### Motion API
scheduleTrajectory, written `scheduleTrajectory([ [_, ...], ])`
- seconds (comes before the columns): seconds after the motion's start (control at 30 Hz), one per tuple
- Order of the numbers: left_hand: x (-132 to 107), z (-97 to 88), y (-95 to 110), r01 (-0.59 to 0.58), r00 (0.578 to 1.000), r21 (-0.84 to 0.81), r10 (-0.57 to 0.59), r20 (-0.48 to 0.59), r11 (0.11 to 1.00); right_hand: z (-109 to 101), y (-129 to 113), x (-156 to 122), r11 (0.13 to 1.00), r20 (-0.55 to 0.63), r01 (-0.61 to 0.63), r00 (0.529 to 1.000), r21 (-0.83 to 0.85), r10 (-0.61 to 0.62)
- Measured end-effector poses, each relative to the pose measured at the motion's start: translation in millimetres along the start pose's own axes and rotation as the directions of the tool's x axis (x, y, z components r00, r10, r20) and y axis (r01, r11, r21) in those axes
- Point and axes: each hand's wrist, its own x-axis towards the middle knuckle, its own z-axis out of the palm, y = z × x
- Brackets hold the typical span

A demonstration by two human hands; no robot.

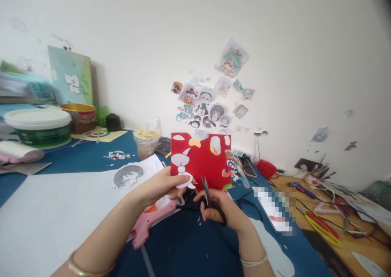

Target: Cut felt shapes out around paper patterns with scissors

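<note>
My left hand (163,184) pinches the lower left edge of a red sheet (204,163) and holds it upright above the blue table (88,157). The sheet has several cut-out holes, and a white drawn shape sits at its lower left. My right hand (220,209) is closed round the handles of small black scissors (207,197). Their blades point up and touch the sheet's bottom edge. A bracelet shows on each wrist.
A pink glue gun (152,222) lies under my left forearm on white paper (55,203). White tub (38,126) and gold bowl (78,113) stand far left, a plastic cup (146,141) behind the sheet. Phone (249,168), red-and-yellow pliers (322,226) and cables lie right. Stickers (207,102) cover the wall.
</note>
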Motion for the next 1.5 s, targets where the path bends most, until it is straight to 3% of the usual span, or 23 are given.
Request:
scheduleTrajectory([
  [0.13, 1, 2.4, 0, -0.030, 0.996, 0.038, 0.033, -0.078, 0.999, 0, -7, -5, 0.995, 0.003, 0.048, 0.999, 0.093, -0.048],
  [0.27, 4, 7.3, -2, -0.041, 0.976, 0.263, 0.094, -0.195, 0.964, 5, -5, -1, 0.964, -0.189, 0.156, 0.975, 0.214, -0.116],
  [0.37, 10, 11.7, -6, 0.060, 0.927, 0.503, 0.139, -0.349, 0.862, 12, 7, 10, 0.957, -0.336, 0.215, 0.932, 0.196, -0.140],
  [0.47, 17, 15.3, -12, 0.137, 0.861, 0.596, 0.203, -0.467, 0.791, 18, 20, 21, 0.954, -0.435, 0.272, 0.879, 0.123, -0.195],
  [0.57, 20, 19.8, -18, 0.182, 0.814, 0.659, 0.264, -0.517, 0.730, 23, 31, 27, 0.950, -0.490, 0.312, 0.832, 0.026, -0.260],
  [0.67, 21, 27.0, -24, 0.181, 0.823, 0.728, 0.304, -0.480, 0.661, 26, 38, 31, 0.934, -0.527, 0.334, 0.775, -0.126, -0.348],
  [0.83, 21, 39.1, -30, 0.118, 0.892, 0.836, 0.313, -0.327, 0.537, 29, 36, 33, 0.916, -0.643, 0.247, 0.655, -0.316, -0.398],
  [1.0, 22, 44.2, -37, 0.062, 0.942, 0.936, 0.289, -0.170, 0.347, 33, 21, 27, 0.871, -0.660, 0.118, 0.606, -0.477, -0.444],
  [1.37, 16, 49.6, -32, -0.053, 0.948, 0.936, 0.311, -0.062, 0.349, 29, 20, 26, 0.937, -0.699, 0.077, 0.646, -0.341, -0.307],
  [1.5, 11, 50.4, -22, -0.097, 0.959, 0.892, 0.280, -0.035, 0.441, 28, 15, 24, 0.950, -0.711, 0.080, 0.645, -0.302, -0.281],
])
